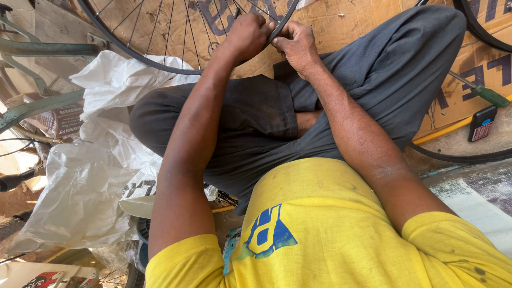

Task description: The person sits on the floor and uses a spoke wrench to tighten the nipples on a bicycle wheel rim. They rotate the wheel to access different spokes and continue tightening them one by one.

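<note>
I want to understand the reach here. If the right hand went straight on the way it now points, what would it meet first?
The right hand points up and left, and its fingers already touch the wheel rim. Going on, it would likely press against the left hand closed on that rim; depth is unclear.

I am seeing one spoked wheel (160, 37) at my two hands, left (246, 33) and right (298, 45). I am counting one screwdriver (482, 92), one small black box (482, 123) and one white sack (96, 176).
</note>
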